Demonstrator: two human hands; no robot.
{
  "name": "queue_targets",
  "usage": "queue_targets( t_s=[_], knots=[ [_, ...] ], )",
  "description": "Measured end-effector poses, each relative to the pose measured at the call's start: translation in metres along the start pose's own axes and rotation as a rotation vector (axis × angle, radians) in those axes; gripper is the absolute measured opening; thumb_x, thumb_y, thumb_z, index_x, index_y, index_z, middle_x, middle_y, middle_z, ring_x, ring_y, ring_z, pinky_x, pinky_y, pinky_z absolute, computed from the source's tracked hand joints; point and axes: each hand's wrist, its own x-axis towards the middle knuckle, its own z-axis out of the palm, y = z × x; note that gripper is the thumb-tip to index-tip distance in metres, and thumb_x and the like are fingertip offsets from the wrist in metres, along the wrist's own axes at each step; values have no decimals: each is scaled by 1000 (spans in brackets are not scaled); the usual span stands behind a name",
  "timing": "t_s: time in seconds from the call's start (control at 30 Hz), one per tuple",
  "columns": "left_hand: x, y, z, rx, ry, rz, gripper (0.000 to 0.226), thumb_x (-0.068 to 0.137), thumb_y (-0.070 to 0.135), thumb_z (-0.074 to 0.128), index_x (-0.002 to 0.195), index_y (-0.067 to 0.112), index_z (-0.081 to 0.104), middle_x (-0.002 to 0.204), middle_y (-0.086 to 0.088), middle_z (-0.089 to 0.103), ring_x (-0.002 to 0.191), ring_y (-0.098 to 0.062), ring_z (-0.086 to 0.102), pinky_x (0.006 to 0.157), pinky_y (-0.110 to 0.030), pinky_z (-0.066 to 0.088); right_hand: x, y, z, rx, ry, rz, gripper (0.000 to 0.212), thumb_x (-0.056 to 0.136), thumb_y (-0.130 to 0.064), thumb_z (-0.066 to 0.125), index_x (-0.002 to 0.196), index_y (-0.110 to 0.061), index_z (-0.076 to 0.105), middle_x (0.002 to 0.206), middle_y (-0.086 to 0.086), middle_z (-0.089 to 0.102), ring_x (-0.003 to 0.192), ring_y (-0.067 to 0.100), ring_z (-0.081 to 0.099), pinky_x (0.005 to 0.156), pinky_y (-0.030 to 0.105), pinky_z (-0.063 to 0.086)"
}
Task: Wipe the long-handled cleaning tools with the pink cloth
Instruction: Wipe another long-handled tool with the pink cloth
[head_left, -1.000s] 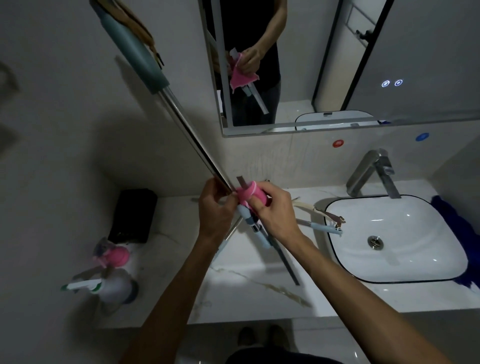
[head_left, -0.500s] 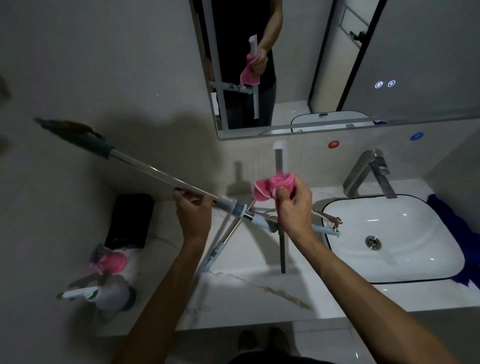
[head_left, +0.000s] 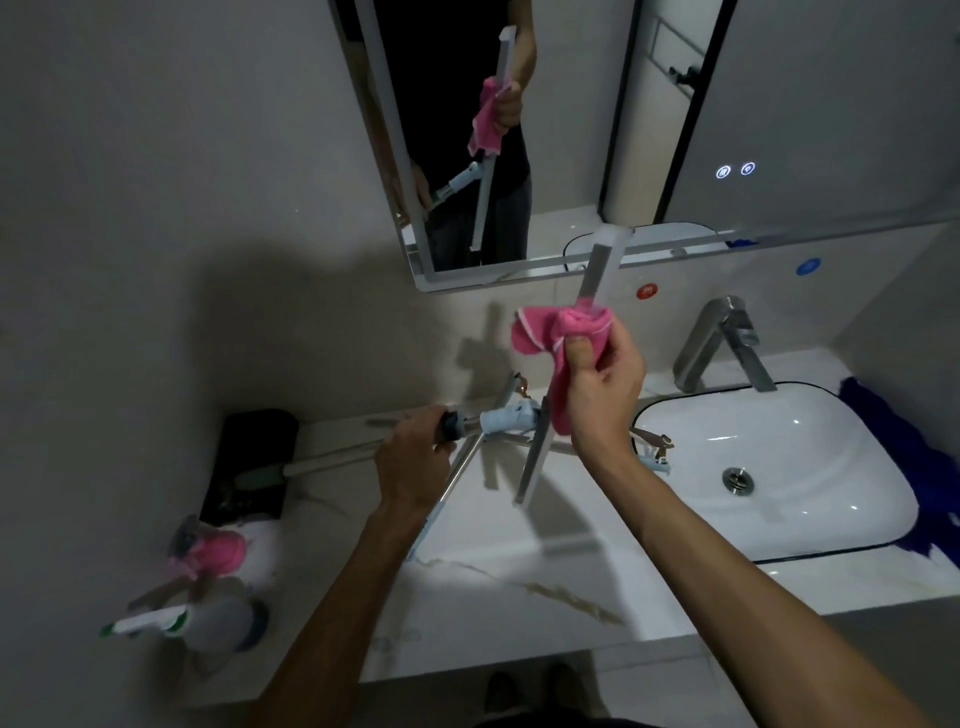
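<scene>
Under my hands lies the marble table (head_left: 519, 597), with the white sink (head_left: 831, 525) to the right of my right hand. My left hand (head_left: 410, 467) is curled around the squeegee's metal pole (head_left: 462, 423), its blade (head_left: 597, 275) standing upright ahead. My right hand (head_left: 602, 384) pinches the pink cloth (head_left: 556, 332) around that blade, thumb pressing the fabric.

A white sink (head_left: 810, 540) and steel tap (head_left: 719, 345) lie right of the fingers; spray bottles (head_left: 208, 582) and a black box (head_left: 249, 462) stand left; mirror (head_left: 779, 104) above.
</scene>
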Motion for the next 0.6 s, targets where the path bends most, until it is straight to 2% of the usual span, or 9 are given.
queue_targets(
  t_s=[0.07, 0.13, 0.2, 0.27, 0.37, 0.47, 0.53, 0.6],
  knots=[
    [0, 3, 3, -33, 21, 1, 41, 75, 18, 82, 113, 27, 68, 101, -1, 72, 93, -29, 68, 71, -35, 50, 7, 6, -4, 20, 31, 25, 11, 98, -16, 62, 105, -11, 69, 92, 3, 69, 86, 14, 62, 79, 30, 53],
    [3, 4, 4, -54, 24, 8, 43, 75, 18, 81, 114, 28, 68, 102, 0, 73, 93, -27, 69, 73, -35, 52, 8, 15, -8, 54, 25, 86, 20, 98, -24, 61, 110, -10, 69, 103, 9, 71, 97, 28, 68, 88, 43, 56],
    [6, 8, 3, -86, 24, 24, 44, 76, 20, 80, 116, 32, 68, 101, 4, 74, 93, -25, 69, 74, -34, 53, 3, 26, -9, 55, -32, 140, 20, 95, -29, 61, 108, -16, 69, 105, 15, 70, 98, 41, 67, 88, 59, 56],
    [9, 13, 1, -129, 34, 20, 42, 75, 22, 80, 114, 33, 68, 97, 5, 75, 90, -24, 70, 71, -32, 52, -5, 30, -8, 5, -70, 149, 18, 96, -28, 60, 106, -16, 69, 100, 17, 69, 95, 43, 65, 84, 63, 54],
    [9, 21, -4, -189, 54, 13, 38, 76, 24, 79, 110, 34, 68, 92, 4, 75, 86, -25, 70, 69, -33, 53, -6, 26, -10, -29, -91, 116, 16, 100, -22, 60, 106, -11, 69, 96, 14, 70, 93, 37, 66, 81, 53, 57],
    [8, 29, -9, -261, 77, 10, 34, 79, 32, 78, 111, 34, 69, 92, 6, 76, 85, -20, 70, 72, -33, 54, 0, 16, -9, 108, -36, 220, 16, 102, -7, 51, 103, -10, 67, 94, 4, 68, 84, 13, 68, 76, 29, 56],
    [8, 37, -11, -318, 68, 3, 37, 78, 41, 78, 114, 33, 69, 95, 8, 76, 86, -15, 70, 74, -32, 55, 3, 3, -5, 301, 2, 336, 21, 104, -4, 46, 102, -13, 65, 98, 4, 65, 83, 10, 67, 77, 26, 56],
    [6, 45, -11, -410, 29, 5, 40, 76, 42, 80, 114, 34, 68, 95, 11, 75, 85, -9, 71, 75, -35, 59, 6, -8, -3, 351, -33, 313, 21, 105, -6, 44, 105, -14, 64, 101, 6, 66, 84, 11, 69, 78, 26, 57]
  ],
)
